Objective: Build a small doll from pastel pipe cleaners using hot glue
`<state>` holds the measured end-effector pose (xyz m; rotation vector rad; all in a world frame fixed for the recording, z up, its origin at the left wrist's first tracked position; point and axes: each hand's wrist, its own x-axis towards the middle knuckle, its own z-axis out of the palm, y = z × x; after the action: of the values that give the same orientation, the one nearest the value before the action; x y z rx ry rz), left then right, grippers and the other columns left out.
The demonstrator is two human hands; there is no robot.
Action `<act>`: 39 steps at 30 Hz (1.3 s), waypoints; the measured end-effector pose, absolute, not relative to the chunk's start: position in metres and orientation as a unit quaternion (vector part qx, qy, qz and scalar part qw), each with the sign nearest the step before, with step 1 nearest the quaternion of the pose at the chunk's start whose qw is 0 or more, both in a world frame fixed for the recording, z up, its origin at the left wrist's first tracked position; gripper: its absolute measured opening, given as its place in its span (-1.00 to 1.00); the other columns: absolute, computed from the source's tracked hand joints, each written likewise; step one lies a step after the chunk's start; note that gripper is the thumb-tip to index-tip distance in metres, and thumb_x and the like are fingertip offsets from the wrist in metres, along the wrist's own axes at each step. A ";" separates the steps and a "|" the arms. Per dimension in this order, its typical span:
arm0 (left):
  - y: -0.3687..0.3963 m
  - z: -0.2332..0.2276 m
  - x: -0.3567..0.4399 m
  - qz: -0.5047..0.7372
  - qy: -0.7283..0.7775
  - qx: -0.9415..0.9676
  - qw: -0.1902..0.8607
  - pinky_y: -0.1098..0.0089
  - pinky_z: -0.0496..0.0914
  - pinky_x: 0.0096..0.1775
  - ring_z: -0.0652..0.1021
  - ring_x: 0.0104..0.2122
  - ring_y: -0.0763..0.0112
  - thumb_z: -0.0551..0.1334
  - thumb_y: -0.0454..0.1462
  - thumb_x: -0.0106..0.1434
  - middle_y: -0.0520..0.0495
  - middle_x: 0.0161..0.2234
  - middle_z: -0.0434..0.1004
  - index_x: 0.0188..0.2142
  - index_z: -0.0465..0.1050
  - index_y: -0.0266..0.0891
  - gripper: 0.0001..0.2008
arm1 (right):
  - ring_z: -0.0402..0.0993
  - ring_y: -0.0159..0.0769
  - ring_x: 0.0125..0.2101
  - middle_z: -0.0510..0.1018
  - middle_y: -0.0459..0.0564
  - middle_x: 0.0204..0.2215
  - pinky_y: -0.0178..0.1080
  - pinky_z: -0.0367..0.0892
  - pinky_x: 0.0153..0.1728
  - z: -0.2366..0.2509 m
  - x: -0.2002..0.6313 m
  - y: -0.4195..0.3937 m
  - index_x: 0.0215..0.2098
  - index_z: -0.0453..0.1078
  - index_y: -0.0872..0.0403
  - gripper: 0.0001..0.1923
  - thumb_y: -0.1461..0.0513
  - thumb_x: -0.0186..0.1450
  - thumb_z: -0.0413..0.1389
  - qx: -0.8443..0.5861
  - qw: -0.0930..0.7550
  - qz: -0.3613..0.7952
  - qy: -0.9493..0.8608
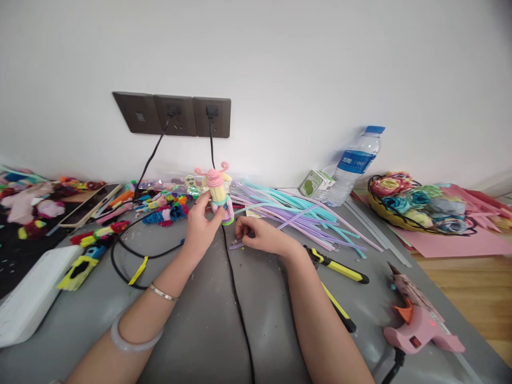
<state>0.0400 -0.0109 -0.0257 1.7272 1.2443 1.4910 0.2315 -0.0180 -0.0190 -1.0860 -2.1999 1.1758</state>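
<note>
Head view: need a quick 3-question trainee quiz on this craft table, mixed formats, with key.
1. True or false: the left hand holds the pipe-cleaner doll upright above the grey table.
2. What does the right hand touch? A. the pink glue gun B. a short purple pipe-cleaner piece lying on the table C. the water bottle
3. Fill in: the yellow-handled pliers lie on the ____ side of the right forearm.

Key
1. True.
2. B; the fingers are pinched down on it, while the glue gun and bottle lie well apart.
3. Right, towards the glue gun.
</note>
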 end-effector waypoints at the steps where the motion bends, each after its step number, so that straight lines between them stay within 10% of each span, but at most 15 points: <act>1: -0.011 -0.026 0.040 0.550 0.463 0.640 0.270 0.34 0.49 -0.08 0.58 -0.09 0.22 0.23 -0.27 0.21 -0.18 -0.04 0.57 0.08 0.43 -0.26 -0.58 | 0.36 -0.33 -0.34 0.48 -0.10 -0.35 -0.29 0.26 -0.28 -0.017 0.233 -0.020 -0.33 0.33 0.06 -0.78 0.44 0.11 0.03 -0.387 0.202 0.421 -0.795; 11: -0.012 -0.025 0.042 0.545 0.467 0.634 0.288 0.32 0.50 -0.08 0.59 -0.12 0.23 0.24 -0.25 0.19 -0.19 -0.04 0.56 0.09 0.42 -0.29 -0.55 | 0.35 -0.29 -0.30 0.45 -0.09 -0.37 -0.28 0.24 -0.25 -0.014 0.233 -0.029 -0.33 0.34 0.06 -0.69 0.52 0.05 0.01 -0.422 0.175 0.385 -0.802; 26: -0.016 -0.021 0.047 0.531 0.454 0.647 0.305 0.33 0.54 -0.13 0.61 -0.13 0.24 0.23 -0.26 0.21 -0.17 -0.07 0.60 0.06 0.46 -0.26 -0.59 | 0.33 -0.27 -0.32 0.37 -0.05 -0.35 -0.23 0.27 -0.30 -0.002 0.225 -0.026 -0.30 0.34 0.02 -0.77 0.42 0.16 -0.03 -0.375 0.516 0.247 -0.729; 39: -0.014 -0.029 0.052 0.474 0.451 0.652 0.383 0.24 0.59 -0.13 0.62 -0.02 0.11 0.26 -0.27 0.16 -0.24 -0.01 0.62 0.14 0.40 -0.28 -0.48 | 0.42 -0.28 -0.30 0.49 -0.04 -0.34 -0.24 0.33 -0.27 -0.008 0.226 -0.023 -0.28 0.46 0.04 -0.84 0.36 0.30 0.06 -0.362 0.500 0.273 -0.738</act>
<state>0.0516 -0.0145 -0.0293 1.6623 1.1515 1.2097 0.2256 -0.0233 -0.0078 -0.8754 -1.7854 0.6600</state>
